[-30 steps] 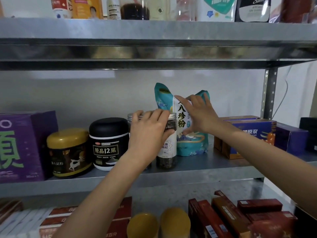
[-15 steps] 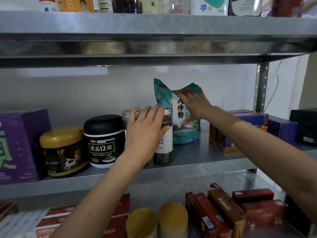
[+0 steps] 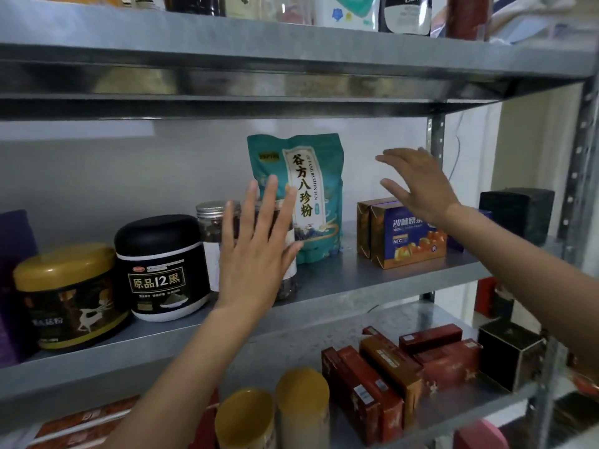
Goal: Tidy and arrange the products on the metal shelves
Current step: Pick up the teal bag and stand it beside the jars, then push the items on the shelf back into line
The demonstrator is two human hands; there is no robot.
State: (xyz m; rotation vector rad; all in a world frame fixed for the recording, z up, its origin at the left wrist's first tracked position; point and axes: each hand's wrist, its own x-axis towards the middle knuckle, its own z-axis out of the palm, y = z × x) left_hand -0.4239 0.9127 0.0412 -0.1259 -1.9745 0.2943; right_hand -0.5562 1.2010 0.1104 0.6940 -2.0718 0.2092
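Shelving: grey metal shelves (image 3: pixel 372 280) against a pale wall, three tiers in sight, products on each.
Left hand (image 3: pixel 256 247): arm reaches up from 7 o'clock; back of the hand faces the camera, fingers straight and spread, gripping nothing. It covers the front of the clear jar (image 3: pixel 210 222); contact cannot be told.
Right hand (image 3: pixel 421 186): forearm enters from 4 o'clock; fingers apart and straight, holding nothing, raised in the air at 3 o'clock of the teal pouch (image 3: pixel 311 196), apart from it, above the orange-and-blue box (image 3: pixel 408 244).
Teal pouch: upright at the back of the middle tier, free of both hands.
Clear jar: silver lid, dark contents, upright, just at 8 o'clock of the pouch.
Neighbours: black jar (image 3: pixel 162 273) at 9 o'clock of the clear jar, gold-lidded jar (image 3: pixel 64 296) beyond it.
Lower tier: red boxes (image 3: pixel 366 393) at 5 o'clock, two yellow canisters (image 3: pixel 301 406) at 6 o'clock.
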